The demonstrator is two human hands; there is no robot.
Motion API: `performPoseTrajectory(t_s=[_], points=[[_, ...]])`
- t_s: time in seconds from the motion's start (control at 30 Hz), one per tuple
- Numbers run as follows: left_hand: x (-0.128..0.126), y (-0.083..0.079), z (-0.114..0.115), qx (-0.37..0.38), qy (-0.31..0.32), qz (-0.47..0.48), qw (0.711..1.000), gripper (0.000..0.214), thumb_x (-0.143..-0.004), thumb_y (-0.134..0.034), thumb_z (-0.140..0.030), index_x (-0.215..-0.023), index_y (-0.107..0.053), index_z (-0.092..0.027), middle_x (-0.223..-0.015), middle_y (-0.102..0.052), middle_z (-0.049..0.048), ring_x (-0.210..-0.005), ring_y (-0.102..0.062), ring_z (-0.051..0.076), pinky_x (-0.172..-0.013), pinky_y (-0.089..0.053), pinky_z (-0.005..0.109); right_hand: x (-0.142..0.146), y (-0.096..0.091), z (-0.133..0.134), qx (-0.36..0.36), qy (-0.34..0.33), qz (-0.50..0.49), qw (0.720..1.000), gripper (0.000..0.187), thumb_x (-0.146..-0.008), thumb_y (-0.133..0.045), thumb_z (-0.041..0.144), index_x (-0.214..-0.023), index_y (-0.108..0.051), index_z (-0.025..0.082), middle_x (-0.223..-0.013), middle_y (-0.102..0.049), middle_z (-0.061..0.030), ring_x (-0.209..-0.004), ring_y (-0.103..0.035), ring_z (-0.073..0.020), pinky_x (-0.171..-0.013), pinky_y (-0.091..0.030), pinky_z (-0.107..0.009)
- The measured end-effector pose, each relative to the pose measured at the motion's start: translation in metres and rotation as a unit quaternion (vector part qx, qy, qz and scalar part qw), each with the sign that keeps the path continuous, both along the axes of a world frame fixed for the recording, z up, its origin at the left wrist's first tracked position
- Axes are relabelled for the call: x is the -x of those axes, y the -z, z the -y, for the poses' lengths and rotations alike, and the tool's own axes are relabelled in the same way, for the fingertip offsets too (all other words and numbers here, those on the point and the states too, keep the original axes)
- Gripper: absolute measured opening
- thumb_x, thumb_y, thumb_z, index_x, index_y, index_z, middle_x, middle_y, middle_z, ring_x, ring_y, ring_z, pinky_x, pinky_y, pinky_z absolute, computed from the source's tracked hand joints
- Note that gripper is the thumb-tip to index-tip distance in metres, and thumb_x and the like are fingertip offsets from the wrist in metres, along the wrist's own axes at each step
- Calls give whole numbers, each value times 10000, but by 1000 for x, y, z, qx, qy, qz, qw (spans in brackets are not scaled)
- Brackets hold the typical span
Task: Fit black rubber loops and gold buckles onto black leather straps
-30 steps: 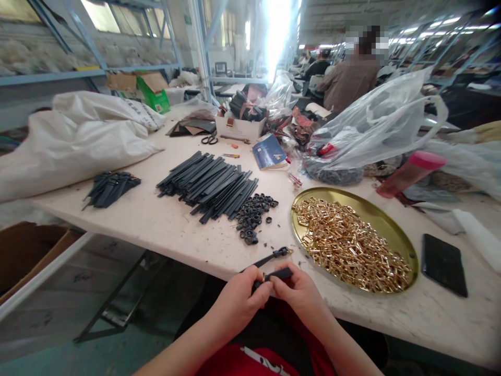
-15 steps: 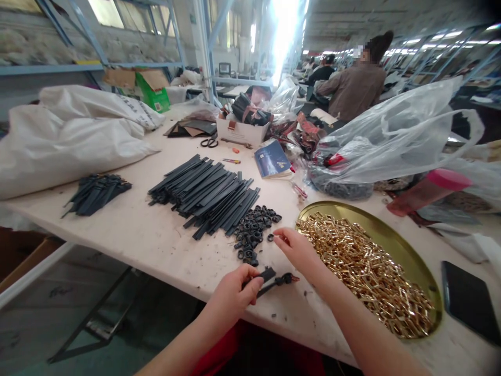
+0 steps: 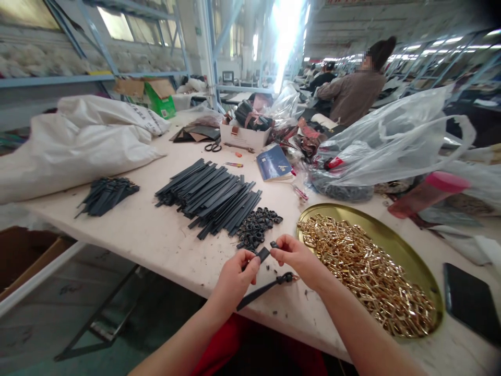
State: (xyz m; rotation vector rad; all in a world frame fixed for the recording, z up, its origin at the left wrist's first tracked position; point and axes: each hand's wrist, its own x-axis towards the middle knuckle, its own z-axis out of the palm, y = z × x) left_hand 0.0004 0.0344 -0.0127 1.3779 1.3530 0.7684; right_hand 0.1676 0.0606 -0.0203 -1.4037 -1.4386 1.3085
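Observation:
My left hand (image 3: pixel 238 274) pinches a dark strap (image 3: pixel 263 254), whose end sticks out past the fingertips toward the right. Close to that end, my right hand (image 3: pixel 291 255) grips a small dark loop (image 3: pixel 274 244) between thumb and fingers. Whether loop and strap touch is hard to tell. Just below the hands, another strap with a buckle (image 3: pixel 287 278) at its end lies near the table edge. Behind the hands sits a heap of small dark loops (image 3: pixel 256 228), beside a pile of dark strips (image 3: pixel 207 196). Gold buckles (image 3: pixel 364 271) fill an oval gold tray (image 3: pixel 410 256) by my right forearm.
A bundle of dark straps (image 3: pixel 105 196) lies at the left beside a white sack (image 3: pixel 94 141). Scissors (image 3: pixel 213 147), a blue booklet (image 3: pixel 274 163) and a white box (image 3: pixel 245 137) are farther back. A phone (image 3: pixel 469 297) and clear plastic bag (image 3: pixel 391 141) are at the right.
My right hand has lifted the loop from beside the heap and brought it to the strap end. My left hand has raised its strap slightly, away from the strap lying on the table.

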Motion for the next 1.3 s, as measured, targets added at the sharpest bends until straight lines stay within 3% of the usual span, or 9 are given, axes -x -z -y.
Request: performPoseTrajectory(t_s=[0.1, 0.23, 0.4, 0.5, 0.63, 0.83, 0.93, 1.1, 1.3], points=[[-5, -2, 5, -19, -13, 3, 1000, 231, -780, -461, -400, -696, -470, -185, -475, -458, -73, -445, -420, 83, -489, -327, 202, 6, -15, 25, 52, -1, -162, 985, 301, -651, -667, 409, -690, -466, 187, -581, -486, 69, -519, -441, -84, -528, -343, -224], [-5, -3, 18, 4, 17, 7, 1000, 226, -772, -472, -392, -689, -473, -183, -459, -434, -78, -421, -385, 75, -442, -290, 190, 10, -14, 46, 16, 36, -162, 986, 292, -701, -622, 440, -669, -502, 177, -562, -517, 48, -547, -473, -94, -562, -373, -241], [-1, -4, 28, 43, 73, 24, 996, 227, -761, -490, -382, -670, -477, -174, -422, -397, -86, -394, -332, 63, -439, -274, 186, 14, -3, 60, -4, 50, -154, 987, 273, -690, -643, 392, -852, -585, 181, -653, -573, 30, -592, -523, -115, -597, -418, -271], [-1, -7, 33, 14, 69, 16, 997, 219, -768, -480, -371, -693, -498, -166, -478, -449, -64, -445, -394, 76, -465, -307, 191, 17, -2, 68, 9, 30, -165, 986, 238, -711, -626, 365, -846, -611, 169, -634, -579, 23, -604, -521, -117, -613, -420, -271], [-3, -11, 43, -35, 88, 50, 994, 140, -777, -430, -212, -889, -498, -161, -704, -588, -2, -644, -530, 114, -603, -397, 219, 20, -8, 76, 27, 65, -192, 979, 219, -700, -635, 350, -818, -599, 169, -693, -587, 18, -591, -499, -99, -597, -408, -251], [1, -8, 44, -4, 82, 81, 993, 167, -770, -436, -189, -935, -422, -172, -705, -603, -6, -662, -559, 123, -604, -403, 229, 23, -13, 85, 22, 45, -206, 977, 308, -740, -568, 464, -820, -604, 169, -640, -582, -3, -616, -518, -134, -611, -425, -280], [5, -8, 42, 7, 73, 47, 996, 201, -767, -474, -250, -946, -420, -176, -650, -580, -31, -576, -524, 109, -548, -374, 216, 22, -9, 85, 48, 61, -263, 962, 386, -788, -476, 520, -783, -615, 159, -691, -597, -34, -614, -533, -139, -623, -446, -298], [9, -14, 39, -6, 71, -47, 996, 277, -747, -523, -321, -974, -441, -187, -684, -596, -19, -625, -553, 134, -577, -375, 224, 21, -2, 84, 133, 29, -280, 950, 261, -696, -655, 409, -846, -608, 201, -744, -572, 7, -604, -480, -101, -559, -399, -227], [8, -13, 33, -6, 102, -206, 973, 252, -709, -557, -411, -849, -528, -203, -701, -613, -2, -636, -551, 163, -563, -357, 238, 18, 4, 86, 254, -17, -385, 887, 261, -647, -709, 376, -774, -576, 190, -645, -504, 43, -564, -442, -76, -544, -362, -199]])
